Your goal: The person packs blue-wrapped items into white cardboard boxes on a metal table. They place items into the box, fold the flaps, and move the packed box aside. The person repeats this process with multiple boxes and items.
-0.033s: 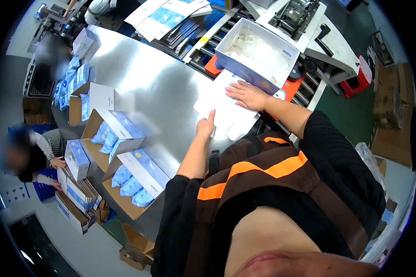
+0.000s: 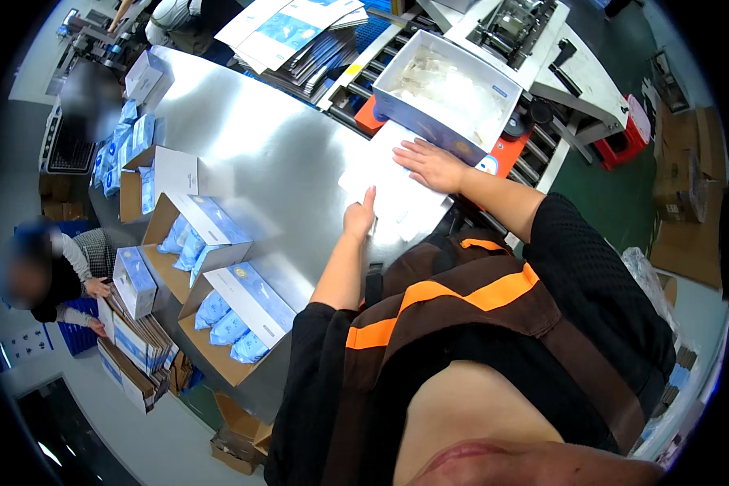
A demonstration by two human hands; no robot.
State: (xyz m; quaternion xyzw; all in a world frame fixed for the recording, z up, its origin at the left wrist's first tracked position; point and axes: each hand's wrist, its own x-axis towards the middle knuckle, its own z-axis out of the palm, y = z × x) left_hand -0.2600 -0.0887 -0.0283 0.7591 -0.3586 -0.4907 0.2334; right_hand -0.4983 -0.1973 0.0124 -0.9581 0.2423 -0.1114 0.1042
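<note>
Flat white sheets (image 2: 374,168), maybe folded cartons, lie at the table's right edge beside the conveyor. My right hand (image 2: 429,166) rests flat on them, palm down with fingers stretched out. At their near left edge, my left hand (image 2: 358,217) has its thumb on top, pointing away from me. Its other fingers are curled and mostly hidden at the edge, seemingly around the sheets. Just beyond my right hand stands an open blue and white box (image 2: 429,132) holding translucent plastic packets (image 2: 454,85).
Open cartons of blue pouches (image 2: 229,328) line the left side of the metal table (image 2: 251,154). Flattened cartons (image 2: 300,49) are piled at the back. Right of them are a roller conveyor (image 2: 535,166) and a white machine (image 2: 571,81). A co-worker (image 2: 69,271) handles cartons at left.
</note>
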